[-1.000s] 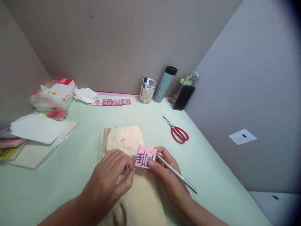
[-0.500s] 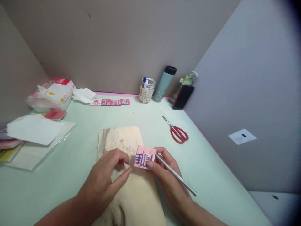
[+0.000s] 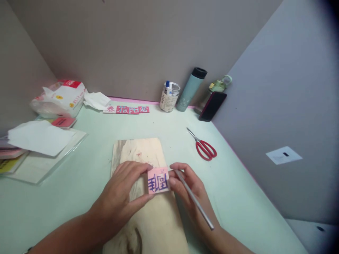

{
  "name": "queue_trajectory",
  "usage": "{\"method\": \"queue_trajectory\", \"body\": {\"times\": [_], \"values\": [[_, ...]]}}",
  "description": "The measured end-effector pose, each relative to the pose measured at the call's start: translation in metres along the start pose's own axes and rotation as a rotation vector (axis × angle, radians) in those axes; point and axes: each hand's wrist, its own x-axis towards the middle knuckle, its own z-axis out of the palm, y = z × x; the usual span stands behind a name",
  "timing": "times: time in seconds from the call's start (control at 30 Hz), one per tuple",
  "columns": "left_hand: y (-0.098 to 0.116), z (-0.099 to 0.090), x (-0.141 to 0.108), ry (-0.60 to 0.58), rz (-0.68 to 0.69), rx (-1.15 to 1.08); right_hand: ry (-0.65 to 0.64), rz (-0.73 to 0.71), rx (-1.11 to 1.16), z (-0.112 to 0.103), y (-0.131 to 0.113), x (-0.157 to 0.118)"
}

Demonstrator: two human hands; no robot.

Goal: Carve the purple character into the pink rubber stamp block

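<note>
My left hand (image 3: 120, 192) grips a small pink square block (image 3: 158, 180) between thumb and fingers at its left side. Dark blue character-like strokes are drawn on the block's face. My right hand (image 3: 189, 190) is closed around a slim silver pen-like tool (image 3: 196, 201), whose rear end slants down toward the wrist; the working tip is hidden by the fingers. The right fingertips are right by the block's right edge, and I cannot tell if they touch it. Below both hands lies a pale wooden board (image 3: 161, 220) with red marks near its far end.
Red-handled scissors (image 3: 203, 147) lie right of the board. At the back are a row of pink character tiles (image 3: 129, 109), a pen cup (image 3: 169, 97), a blue-green flask (image 3: 192, 89) and a leaning phone (image 3: 212, 106). Papers (image 3: 41, 137) and a plastic bag (image 3: 59, 98) are at left.
My left hand has moved in and taken hold of the pink block's left side. The right thumb has come off the block's face, and the block has shifted slightly left.
</note>
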Motion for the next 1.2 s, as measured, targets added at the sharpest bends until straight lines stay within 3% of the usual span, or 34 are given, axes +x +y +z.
{"method": "queue_trajectory", "body": {"times": [0.1, 0.17, 0.33, 0.53, 1.2], "values": [[-0.001, 0.002, 0.0, -0.025, 0.006, 0.029, 0.168, -0.137, -0.181, -0.01, 0.001, 0.001], [-0.002, 0.003, 0.0, -0.025, 0.027, 0.05, 0.191, -0.24, -0.318, -0.016, 0.002, -0.001], [-0.003, 0.004, -0.004, -0.034, 0.029, 0.107, -0.019, -0.448, -0.499, -0.016, 0.001, -0.011], [-0.002, 0.003, -0.006, -0.048, 0.024, 0.116, -0.065, -0.353, -0.499, -0.006, 0.013, -0.018], [0.0, 0.002, -0.004, -0.07, 0.004, 0.119, -0.175, -0.493, -0.638, 0.001, 0.021, -0.013]]}}
